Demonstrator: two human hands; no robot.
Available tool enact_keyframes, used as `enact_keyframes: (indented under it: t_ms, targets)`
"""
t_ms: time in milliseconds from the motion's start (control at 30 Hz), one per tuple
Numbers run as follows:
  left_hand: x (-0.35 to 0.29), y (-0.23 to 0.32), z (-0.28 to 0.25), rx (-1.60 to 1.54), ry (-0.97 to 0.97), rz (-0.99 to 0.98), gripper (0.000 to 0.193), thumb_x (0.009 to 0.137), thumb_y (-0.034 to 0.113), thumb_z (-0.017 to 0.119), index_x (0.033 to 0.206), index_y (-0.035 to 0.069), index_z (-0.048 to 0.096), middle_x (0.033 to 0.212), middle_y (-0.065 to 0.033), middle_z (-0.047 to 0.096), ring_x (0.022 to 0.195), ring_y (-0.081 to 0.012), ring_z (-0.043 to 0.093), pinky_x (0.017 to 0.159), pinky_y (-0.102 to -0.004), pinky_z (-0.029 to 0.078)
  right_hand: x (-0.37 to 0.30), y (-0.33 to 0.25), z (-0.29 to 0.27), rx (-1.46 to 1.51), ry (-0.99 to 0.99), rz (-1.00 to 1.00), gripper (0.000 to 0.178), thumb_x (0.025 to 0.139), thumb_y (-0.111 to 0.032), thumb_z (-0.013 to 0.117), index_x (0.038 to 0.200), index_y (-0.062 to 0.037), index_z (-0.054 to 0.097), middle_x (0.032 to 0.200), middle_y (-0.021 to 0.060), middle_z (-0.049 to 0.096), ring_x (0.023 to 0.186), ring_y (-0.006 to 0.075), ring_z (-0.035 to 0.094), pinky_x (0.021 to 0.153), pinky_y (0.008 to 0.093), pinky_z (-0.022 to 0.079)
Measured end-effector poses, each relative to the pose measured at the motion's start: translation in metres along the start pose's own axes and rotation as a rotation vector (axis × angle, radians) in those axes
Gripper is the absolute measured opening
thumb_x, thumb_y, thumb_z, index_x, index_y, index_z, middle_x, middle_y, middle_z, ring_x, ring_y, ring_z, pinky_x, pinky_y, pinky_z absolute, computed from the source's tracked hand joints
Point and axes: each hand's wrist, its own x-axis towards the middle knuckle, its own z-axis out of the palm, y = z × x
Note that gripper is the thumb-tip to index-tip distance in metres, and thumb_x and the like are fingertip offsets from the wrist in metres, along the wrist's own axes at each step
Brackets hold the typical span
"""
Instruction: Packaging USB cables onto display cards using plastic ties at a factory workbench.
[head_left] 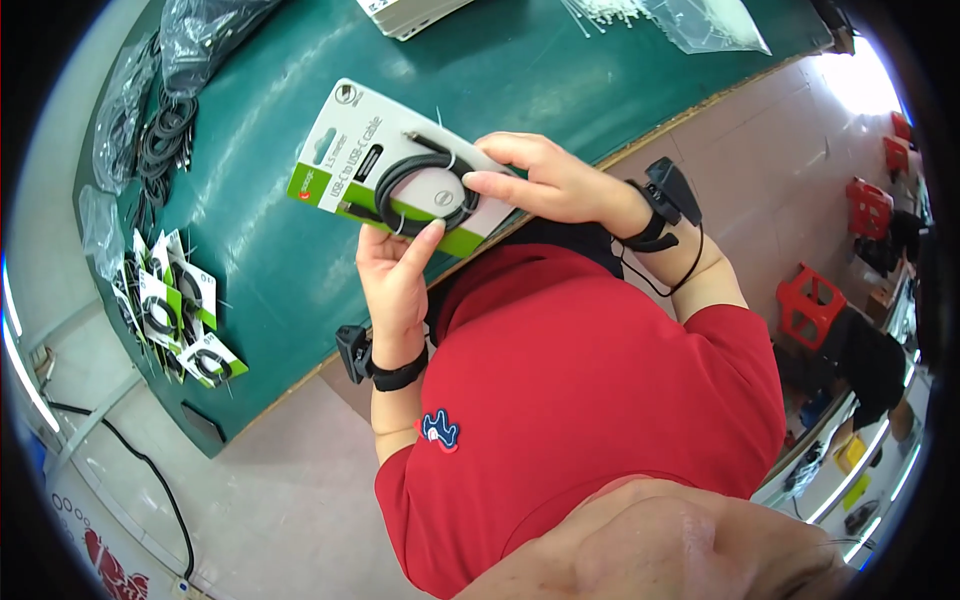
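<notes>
1. Card [415, 195], white and green, sits between both hands above the near edge of the counter [260, 140], with a coiled black cable [420, 160] on its front.
2. The left hand [390, 270] grips the card's lower edge, thumb on the front just beside the coil; this presumably steadies the card from below.
3. The right hand [550, 180] pinches the card's right end, its thumb at the coil's rim; holding two sides likely keeps the card from swinging.
4. White ties [452, 160] cross the coil at its upper right and lower left, apparently to fasten it to the card.
5. Carded cables [165, 300] lie piled at the counter's left end, near loose black cables [165, 145] beside a plastic bag [200, 45], perhaps grouped so that the two kinds do not mix.
6. The card's back is hidden, as are most of the left fingertips, so how the ties end there is out of sight.
7. A white box [410, 18] and a heap of loose ties [605, 10] are cut off at the top; the bag seems to hold more cable, though glare leaves that unsure.
</notes>
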Motion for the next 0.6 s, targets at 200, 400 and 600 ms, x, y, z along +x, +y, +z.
enact_keyframes:
  t_ms: [200, 400, 600]
  targets:
    - [-0.008, -0.003, -0.010, -0.007, -0.047, 0.015, 0.045, 0.083, -0.011, 0.068, 0.125, -0.001, 0.055, 0.119, -0.0120, 0.065, 0.109, -0.0197, 0.064, 0.097, -0.0340, 0.051, 0.019, 0.030, -0.100, -0.662, 0.383, -0.009, 0.012, 0.090, -0.010, 0.066, 0.100, -0.0035, 0.068, 0.091, 0.0102, 0.067, 0.083, 0.0226, 0.066, 0.077, 0.0333, 0.053]
    - [-0.007, -0.004, -0.009, 0.003, -0.009, 0.010, 0.045, 0.083, -0.011, 0.068, 0.125, -0.001, 0.055, 0.120, -0.0125, 0.064, 0.109, -0.0200, 0.064, 0.097, -0.0342, 0.051, 0.020, 0.051, -0.143, -1.130, 0.226, -0.189, 0.012, 0.085, -0.010, 0.068, 0.095, -0.0034, 0.068, 0.086, 0.0107, 0.066, 0.080, 0.0281, 0.065, 0.074, 0.0369, 0.053]
    - [-0.005, -0.005, -0.001, -0.009, -0.008, 0.025, 0.045, 0.082, -0.013, 0.068, 0.124, -0.001, 0.056, 0.120, -0.0129, 0.064, 0.107, -0.0203, 0.065, 0.095, -0.0333, 0.053, 0.019, 0.079, -0.149, -1.242, 0.242, 0.122, 0.011, 0.084, -0.013, 0.065, 0.089, -0.0031, 0.066, 0.082, 0.0115, 0.066, 0.078, 0.0301, 0.066, 0.072, 0.0386, 0.053]
